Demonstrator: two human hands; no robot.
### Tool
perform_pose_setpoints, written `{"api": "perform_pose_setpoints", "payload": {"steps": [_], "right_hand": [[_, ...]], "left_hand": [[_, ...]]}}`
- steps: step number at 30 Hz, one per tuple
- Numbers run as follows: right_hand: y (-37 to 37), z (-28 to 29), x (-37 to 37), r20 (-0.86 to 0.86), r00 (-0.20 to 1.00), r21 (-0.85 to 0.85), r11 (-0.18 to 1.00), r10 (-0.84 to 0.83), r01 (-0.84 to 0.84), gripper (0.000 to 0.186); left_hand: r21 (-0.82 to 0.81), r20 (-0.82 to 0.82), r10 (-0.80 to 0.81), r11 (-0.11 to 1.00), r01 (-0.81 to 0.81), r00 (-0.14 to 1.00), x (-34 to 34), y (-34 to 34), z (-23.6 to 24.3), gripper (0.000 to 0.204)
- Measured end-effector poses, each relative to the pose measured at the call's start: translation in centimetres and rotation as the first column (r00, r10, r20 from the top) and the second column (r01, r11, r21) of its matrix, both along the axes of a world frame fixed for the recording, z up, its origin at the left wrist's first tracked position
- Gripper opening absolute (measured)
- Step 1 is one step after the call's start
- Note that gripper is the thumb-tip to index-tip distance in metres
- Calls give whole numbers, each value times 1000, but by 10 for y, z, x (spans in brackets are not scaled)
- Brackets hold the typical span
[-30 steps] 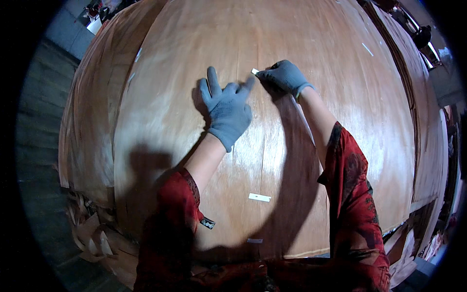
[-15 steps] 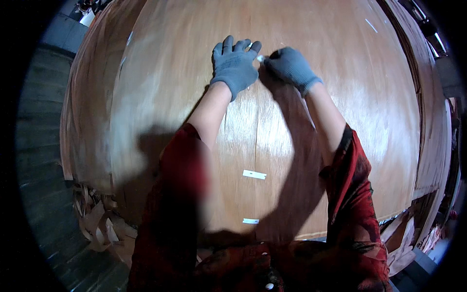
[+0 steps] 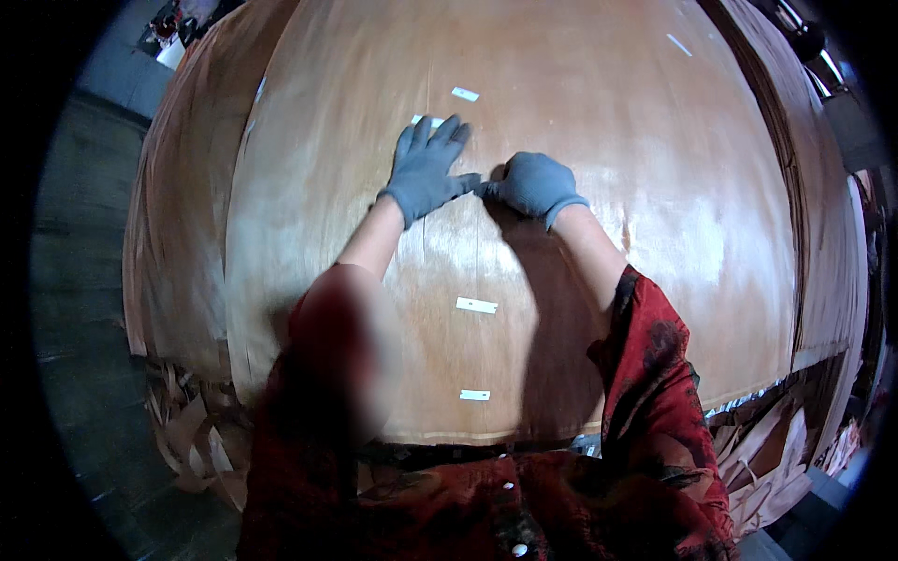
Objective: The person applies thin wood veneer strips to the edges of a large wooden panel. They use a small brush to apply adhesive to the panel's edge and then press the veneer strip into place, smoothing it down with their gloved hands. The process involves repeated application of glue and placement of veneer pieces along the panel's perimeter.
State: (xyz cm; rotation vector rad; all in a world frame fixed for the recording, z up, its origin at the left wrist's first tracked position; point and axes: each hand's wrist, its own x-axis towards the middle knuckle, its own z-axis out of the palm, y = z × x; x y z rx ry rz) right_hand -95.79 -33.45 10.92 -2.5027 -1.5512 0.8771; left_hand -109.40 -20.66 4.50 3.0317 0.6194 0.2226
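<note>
A large sheet of tan wood veneer (image 3: 655, 187) lies under both hands. My left hand (image 3: 426, 178), in a grey glove, rests flat on it with the fingers spread, the fingertips at a white tape strip (image 3: 427, 122). My right hand (image 3: 535, 185), gloved alike, is curled with its thumb side close to the left thumb. Whatever its fingers may hold is hidden. A faint seam runs down the sheet between the hands. Along it are a short white tape piece (image 3: 465, 93) beyond the hands and two more, a middle strip (image 3: 477, 305) and a near strip (image 3: 474, 395).
Veneer edges (image 3: 192, 215) overhang at the left, and more stacked sheets (image 3: 832, 243) stand at the right. Torn veneer scraps (image 3: 196, 439) hang below the left corner, with further scraps (image 3: 767, 449) at the right. A thin white strip (image 3: 679, 45) lies far right on the sheet.
Both hands have come nearer to me along the seam. The white bit at my right fingertips no longer shows, and a tape piece beyond the hands is now uncovered. The view has shifted slightly.
</note>
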Motion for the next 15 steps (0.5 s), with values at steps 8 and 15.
{"api": "perform_pose_setpoints", "payload": {"steps": [8, 15], "right_hand": [[-18, 5, 8, 63, 993, -42, 994, 104, -101, 33], [-58, -11, -20, -7, 999, 178, 983, 43, -41, 26]], "left_hand": [[32, 104, 457, 886, -462, 883, 48, -55, 3, 70], [193, 71, 448, 870, -453, 891, 54, -65, -5, 71]]}}
